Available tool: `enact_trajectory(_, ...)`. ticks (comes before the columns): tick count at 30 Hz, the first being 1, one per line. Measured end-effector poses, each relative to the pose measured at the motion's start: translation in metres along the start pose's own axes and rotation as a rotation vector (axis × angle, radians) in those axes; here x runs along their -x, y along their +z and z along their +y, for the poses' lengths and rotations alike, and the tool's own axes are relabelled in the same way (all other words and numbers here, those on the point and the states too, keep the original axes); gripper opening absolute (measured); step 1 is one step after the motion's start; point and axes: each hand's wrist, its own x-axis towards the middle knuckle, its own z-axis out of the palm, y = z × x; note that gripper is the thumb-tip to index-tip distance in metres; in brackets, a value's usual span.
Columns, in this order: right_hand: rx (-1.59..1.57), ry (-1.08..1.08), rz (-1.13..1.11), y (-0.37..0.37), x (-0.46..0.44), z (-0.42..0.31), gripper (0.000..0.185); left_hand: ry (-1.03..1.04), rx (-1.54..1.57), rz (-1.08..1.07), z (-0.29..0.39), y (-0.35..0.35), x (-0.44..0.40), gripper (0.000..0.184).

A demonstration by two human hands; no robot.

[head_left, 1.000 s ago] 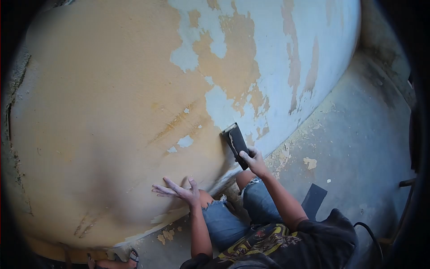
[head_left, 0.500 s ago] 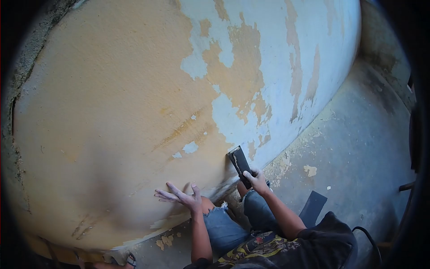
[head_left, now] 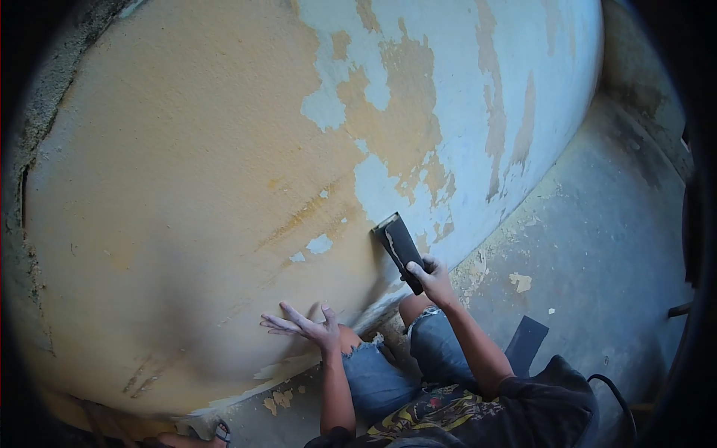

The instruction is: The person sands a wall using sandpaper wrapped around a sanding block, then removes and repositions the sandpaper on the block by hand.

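My right hand [head_left: 433, 281] grips the lower end of a dark sanding block [head_left: 399, 250], a flat block wrapped in black sandpaper. The block's upper end lies at the wall [head_left: 209, 149]; whether its face presses on it I cannot tell. Patches of pale blue paint [head_left: 379, 179] remain among bare tan plaster, just above the block. My left hand [head_left: 305, 326] is dusty white, its fingers spread against the tan part of the wall, and it holds nothing.
On the grey floor [head_left: 582, 246] to the right are paint flakes [head_left: 520, 282] and a dark flat sheet [head_left: 526, 345]. A black cable [head_left: 618, 399] curves at lower right. Another person's sandaled foot [head_left: 222, 431] shows at lower left.
My right hand and the sanding block have moved up along the wall, slightly leftward at the block's tip. My left hand stays almost in place.
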Motion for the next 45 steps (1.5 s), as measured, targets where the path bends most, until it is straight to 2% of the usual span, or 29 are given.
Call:
enact_trajectory(2, 0.001, -0.182, -0.024, 0.023, -0.027, -0.066, 0.03, 0.001, -0.007, 0.002, -0.002, 0.002, 0.0, 0.091)
enact_trajectory(4, 0.034, -0.242, -0.084, 0.037, -0.045, -0.112, 0.03, -0.011, -0.008, -0.006, -0.003, -0.001, 0.003, 0.091)
enact_trajectory(6, -0.01, -0.174, -0.09, 0.033, -0.037, -0.086, 0.03, -0.019, -0.009, 0.008, -0.001, 0.003, 0.001, 0.091)
enact_trajectory(9, -0.016, 0.005, -0.026, -0.006, -0.005, 0.027, 0.029, -0.008, -0.056, 0.017, 0.002, 0.002, -0.001, 0.092)
enact_trajectory(11, 0.025, 0.014, 0.034, -0.008, 0.002, 0.019, 0.029, -0.014, -0.057, 0.012, 0.0, 0.002, 0.002, 0.092)
enact_trajectory(16, 0.07, -0.271, -0.037, 0.029, -0.051, -0.104, 0.029, -0.012, -0.051, 0.009, 0.001, 0.002, 0.002, 0.092)
enact_trajectory(18, 0.031, -0.2, -0.024, 0.032, -0.043, -0.095, 0.029, -0.035, -0.004, 0.012, 0.001, 0.003, 0.002, 0.09)
enact_trajectory(22, 0.023, 0.015, -0.054, -0.009, 0.01, 0.032, 0.028, -0.021, -0.024, 0.037, 0.004, 0.006, 0.0, 0.09)
enact_trajectory(25, 0.038, -0.031, -0.026, 0.003, -0.001, -0.002, 0.027, -0.019, -0.014, 0.012, 0.002, 0.005, 0.0, 0.089)
enact_trajectory(26, 0.006, -0.138, -0.027, 0.019, -0.016, -0.039, 0.027, -0.021, -0.002, 0.015, 0.003, 0.005, 0.0, 0.089)
enact_trajectory(28, 0.04, -0.209, -0.074, 0.043, -0.042, -0.114, 0.031, -0.021, -0.006, 0.013, 0.002, 0.002, 0.001, 0.089)
enact_trajectory(30, 0.033, -0.278, -0.08, 0.055, -0.051, -0.141, 0.033, -0.029, 0.003, 0.017, 0.004, 0.003, 0.0, 0.089)
enact_trajectory(32, -0.005, -0.163, -0.077, 0.043, -0.036, -0.087, 0.029, -0.025, 0.01, 0.029, 0.0, 0.006, -0.001, 0.09)
enact_trajectory(34, -0.042, -0.089, -0.058, 0.022, -0.004, 0.013, 0.024, -0.005, -0.003, 0.034, -0.003, 0.007, 0.001, 0.091)
enact_trajectory(36, -0.004, 0.073, -0.036, 0.012, 0.025, 0.033, 0.02, -0.018, 0.016, 0.026, -0.004, 0.005, 0.003, 0.091)
enact_trajectory(37, -0.057, 0.038, 0.017, 0.027, 0.023, 0.015, 0.023, -0.024, 0.026, 0.017, -0.004, 0.005, 0.002, 0.091)
enact_trajectory(40, 0.037, -0.284, -0.069, 0.083, -0.026, -0.15, 0.034, -0.019, 0.035, 0.012, -0.002, 0.003, 0.002, 0.09)
enact_trajectory(41, 0.079, -0.315, -0.072, 0.087, -0.04, -0.167, 0.035, -0.01, 0.024, 0.031, -0.002, 0.003, 0.001, 0.09)
enact_trajectory(43, 0.071, -0.26, -0.063, 0.079, -0.037, -0.15, 0.032, -0.017, 0.02, 0.015, -0.005, -0.004, 0.002, 0.089)
enact_trajectory(45, 0.024, -0.137, -0.026, 0.054, -0.008, -0.057, 0.026, -0.002, 0.046, 0.02, -0.005, 0.001, 0.001, 0.088)
